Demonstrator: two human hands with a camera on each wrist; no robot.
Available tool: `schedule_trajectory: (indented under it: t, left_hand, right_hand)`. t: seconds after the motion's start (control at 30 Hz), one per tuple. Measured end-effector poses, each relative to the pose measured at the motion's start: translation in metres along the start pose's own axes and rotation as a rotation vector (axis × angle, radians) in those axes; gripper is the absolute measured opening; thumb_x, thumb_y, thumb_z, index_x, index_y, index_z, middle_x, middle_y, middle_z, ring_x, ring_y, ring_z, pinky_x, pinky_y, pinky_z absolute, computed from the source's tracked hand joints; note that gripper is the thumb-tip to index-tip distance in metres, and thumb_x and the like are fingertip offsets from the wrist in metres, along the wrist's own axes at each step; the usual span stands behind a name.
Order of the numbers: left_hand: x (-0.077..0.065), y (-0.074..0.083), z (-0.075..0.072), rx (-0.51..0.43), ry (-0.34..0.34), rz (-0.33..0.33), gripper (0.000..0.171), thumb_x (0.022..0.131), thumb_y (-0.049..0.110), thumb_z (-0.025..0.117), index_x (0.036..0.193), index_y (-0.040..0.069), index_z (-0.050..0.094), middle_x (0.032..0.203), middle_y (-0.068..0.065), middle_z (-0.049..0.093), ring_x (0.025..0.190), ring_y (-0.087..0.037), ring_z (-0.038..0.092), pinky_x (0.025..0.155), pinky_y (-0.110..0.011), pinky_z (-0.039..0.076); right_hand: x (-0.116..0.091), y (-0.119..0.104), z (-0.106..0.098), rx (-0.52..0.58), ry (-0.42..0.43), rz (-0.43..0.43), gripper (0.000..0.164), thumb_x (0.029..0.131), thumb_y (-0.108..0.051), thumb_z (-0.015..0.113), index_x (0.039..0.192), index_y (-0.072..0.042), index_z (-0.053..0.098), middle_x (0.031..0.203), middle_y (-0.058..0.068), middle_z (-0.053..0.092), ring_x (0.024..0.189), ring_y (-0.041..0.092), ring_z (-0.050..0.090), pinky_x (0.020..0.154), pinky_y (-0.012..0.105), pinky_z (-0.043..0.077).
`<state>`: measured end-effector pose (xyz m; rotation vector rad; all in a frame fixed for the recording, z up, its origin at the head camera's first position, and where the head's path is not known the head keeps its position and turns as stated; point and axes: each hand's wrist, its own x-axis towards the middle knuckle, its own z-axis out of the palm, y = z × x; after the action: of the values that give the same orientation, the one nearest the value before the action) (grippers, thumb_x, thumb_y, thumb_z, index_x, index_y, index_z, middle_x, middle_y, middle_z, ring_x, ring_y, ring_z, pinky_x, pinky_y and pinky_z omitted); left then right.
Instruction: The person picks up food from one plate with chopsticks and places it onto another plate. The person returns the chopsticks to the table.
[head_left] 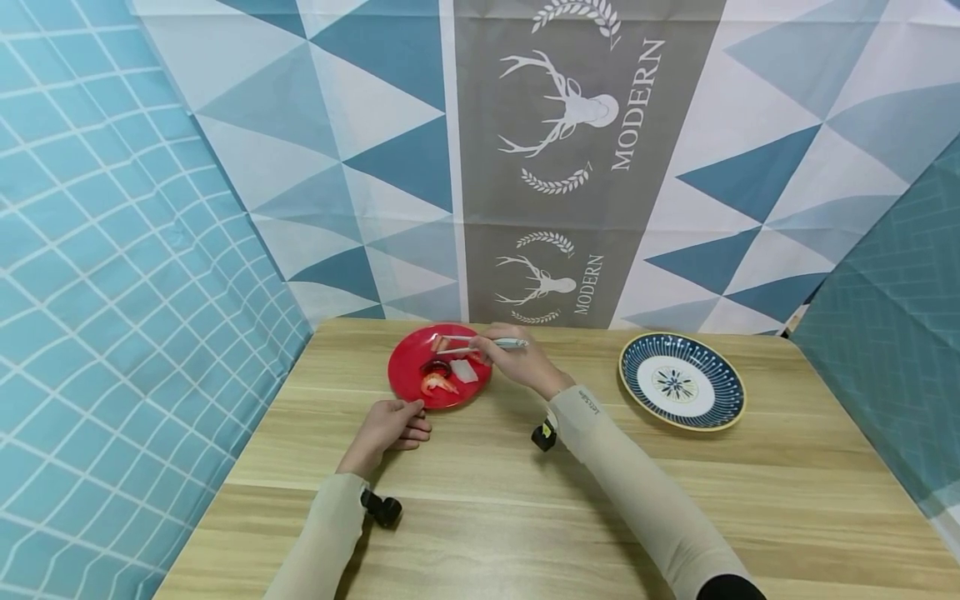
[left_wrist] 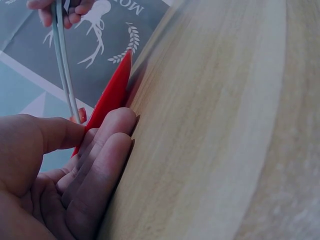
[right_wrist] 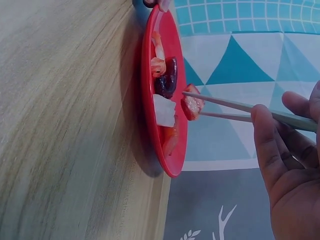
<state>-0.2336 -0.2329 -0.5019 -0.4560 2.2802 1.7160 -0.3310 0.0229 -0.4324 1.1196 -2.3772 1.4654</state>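
A red plate lies near the table's back edge, holding a shrimp, a glossy dark piece, a white block and an orange-red piece. At its near-left rim, my left hand pinches the edge, thumb above and fingers below. My right hand grips a pair of chopsticks from the plate's right side. Between their tips is a red-and-white food piece, slightly above the plate in the right wrist view.
To the right lies a round plate with a blue patterned rim and a yellow edge. The wooden table meets a patterned cloth backdrop behind, with a tiled-pattern cloth along the left side.
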Motion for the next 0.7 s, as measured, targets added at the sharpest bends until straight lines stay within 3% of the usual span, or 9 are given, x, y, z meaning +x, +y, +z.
schedule_trajectory:
  t: [0.13, 0.33, 0.6, 0.7]
  left_hand:
    - [0.0001, -0.0003, 0.0003, -0.005, -0.001, 0.002, 0.035, 0.106, 0.033, 0.057, 0.108, -0.001, 0.067, 0.089, -0.01, 0.076, 0.073, -0.015, 0.075, 0.067, -0.029, 0.064]
    - [-0.0016, 0.0003, -0.0005, -0.012, -0.01, 0.003, 0.036, 0.106, 0.032, 0.057, 0.108, -0.002, 0.067, 0.088, -0.01, 0.076, 0.073, -0.015, 0.075, 0.067, -0.029, 0.064]
    - [-0.0027, 0.0008, -0.0007, -0.016, -0.015, 0.008, 0.037, 0.107, 0.033, 0.056, 0.108, -0.002, 0.067, 0.088, -0.01, 0.076, 0.073, -0.014, 0.075, 0.067, -0.028, 0.064]
    - [-0.0027, 0.0006, -0.0005, -0.017, -0.014, 0.012, 0.037, 0.107, 0.033, 0.056, 0.108, -0.003, 0.067, 0.088, -0.01, 0.076, 0.073, -0.014, 0.075, 0.066, -0.028, 0.064]
  right_hand:
    - [0.0019, -0.0017, 0.0014, -0.052, 0.002, -0.02, 0.017, 0.1, -0.016, 0.068, 0.092, -0.007, 0.079, 0.082, 0.016, 0.072, 0.069, 0.012, 0.061, 0.062, 0.022, 0.056]
    - [0.0045, -0.0019, 0.0035, -0.069, -0.016, -0.022, 0.017, 0.101, -0.015, 0.068, 0.098, -0.004, 0.079, 0.085, 0.017, 0.072, 0.069, 0.011, 0.062, 0.063, 0.022, 0.057]
    - [0.0064, 0.0, 0.0061, -0.055, -0.034, -0.036, 0.018, 0.101, -0.021, 0.068, 0.094, -0.009, 0.08, 0.083, 0.015, 0.071, 0.07, 0.011, 0.062, 0.063, 0.022, 0.056]
    - [0.0065, 0.0001, 0.0066, -0.048, -0.04, -0.053, 0.02, 0.1, -0.02, 0.069, 0.096, -0.005, 0.08, 0.084, 0.016, 0.072, 0.071, 0.01, 0.062, 0.064, 0.022, 0.057]
